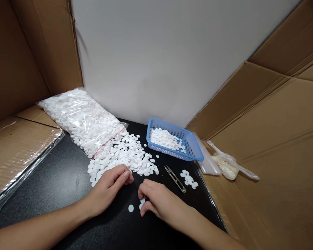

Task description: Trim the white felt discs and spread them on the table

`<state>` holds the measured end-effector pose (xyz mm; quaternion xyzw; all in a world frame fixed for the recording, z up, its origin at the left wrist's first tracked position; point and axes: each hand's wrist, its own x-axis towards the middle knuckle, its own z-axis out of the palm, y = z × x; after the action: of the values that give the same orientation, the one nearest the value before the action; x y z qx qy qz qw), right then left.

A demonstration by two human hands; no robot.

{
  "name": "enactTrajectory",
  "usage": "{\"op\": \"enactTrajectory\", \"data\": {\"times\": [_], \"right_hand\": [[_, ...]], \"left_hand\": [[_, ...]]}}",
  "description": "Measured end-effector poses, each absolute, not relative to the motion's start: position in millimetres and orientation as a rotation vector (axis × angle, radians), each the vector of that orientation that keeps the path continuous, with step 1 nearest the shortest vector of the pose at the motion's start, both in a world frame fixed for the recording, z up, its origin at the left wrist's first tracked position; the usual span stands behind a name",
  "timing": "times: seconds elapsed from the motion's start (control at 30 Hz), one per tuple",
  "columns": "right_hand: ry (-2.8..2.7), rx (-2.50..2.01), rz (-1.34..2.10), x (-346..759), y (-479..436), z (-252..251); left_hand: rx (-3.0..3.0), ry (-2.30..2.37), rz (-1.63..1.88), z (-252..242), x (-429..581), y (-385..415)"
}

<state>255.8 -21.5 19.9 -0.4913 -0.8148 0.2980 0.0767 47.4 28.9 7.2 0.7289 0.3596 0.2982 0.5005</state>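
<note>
My left hand (pixel 111 187) rests at the near edge of a loose pile of small white discs (pixel 130 152). Its fingers are curled in with the thumb against them; anything inside is hidden. My right hand (pixel 159 201) is lower on the black table, thumb and forefinger bent but apart. A couple of white discs (pixel 142 201) show in the gap between them, seemingly lying on the table. Just left of these lies a single white disc (pixel 130 208). A clear zip bag (pixel 78 114) with a red seal line, full of discs, spills into the pile.
A blue plastic basket (pixel 195 147) holds white discs at the back. Thread snips (pixel 175 178) lie right of my hands, beside a small group of discs (pixel 189 179). Flat clear bags (pixel 207 159) and a knotted bag with something pale (pixel 228 168) sit by the right cardboard wall (pixel 276 139).
</note>
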Motion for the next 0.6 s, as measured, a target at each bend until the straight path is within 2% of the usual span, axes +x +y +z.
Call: {"op": "enactTrajectory", "data": {"times": [0.37, 0.6], "right_hand": [[-2.343, -1.501, 1.011, 231, -33, 25], [-2.488, -1.524, 0.957, 255, -30, 46]], "left_hand": [[1.851, 0.87, 0.675, 9, 49, 26], [2.352, 0.639, 0.355, -2, 43, 18]]}}
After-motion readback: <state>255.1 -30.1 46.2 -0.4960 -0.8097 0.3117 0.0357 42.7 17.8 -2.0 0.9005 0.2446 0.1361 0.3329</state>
